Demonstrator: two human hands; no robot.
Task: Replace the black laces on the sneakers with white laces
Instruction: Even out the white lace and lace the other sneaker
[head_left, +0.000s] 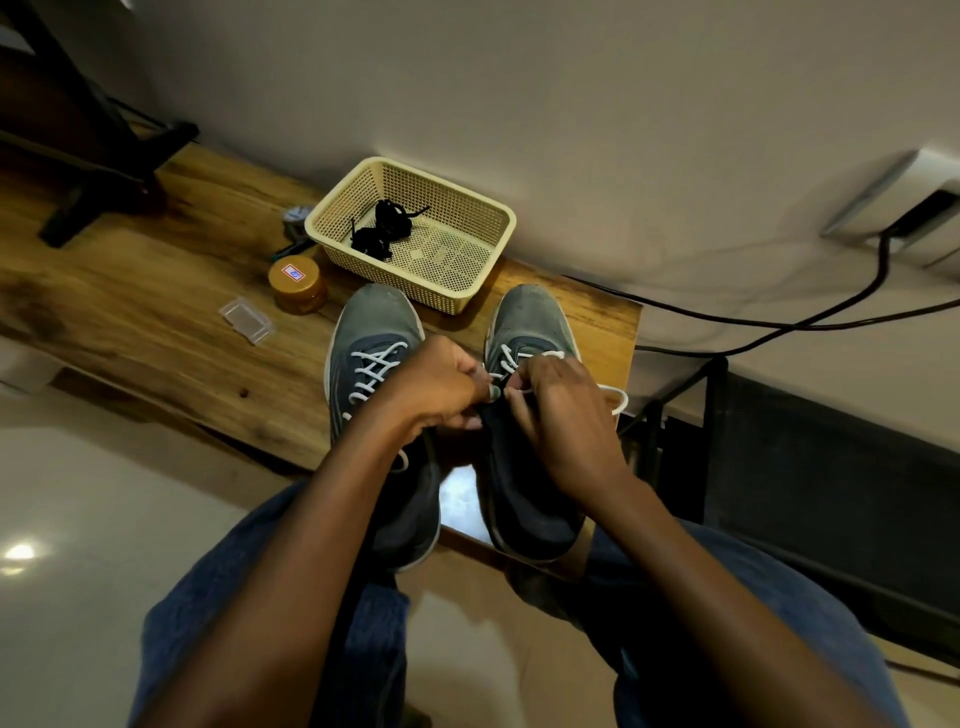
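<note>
Two sneakers (384, 415) stand side by side at the desk's (156, 322) near right corner, toes toward the basket (483, 228) holding the black laces (382, 231). Over the right sneaker, the left hand (441, 384) and right hand (561, 410) curl their fingers (511, 400), pinching the white lace (618, 397).

The worktop (156, 312) is grained, satin wood. The basket (467, 208) upper centre is perforated cream plastic. The floor (78, 493) lower left is glossy tile.
</note>
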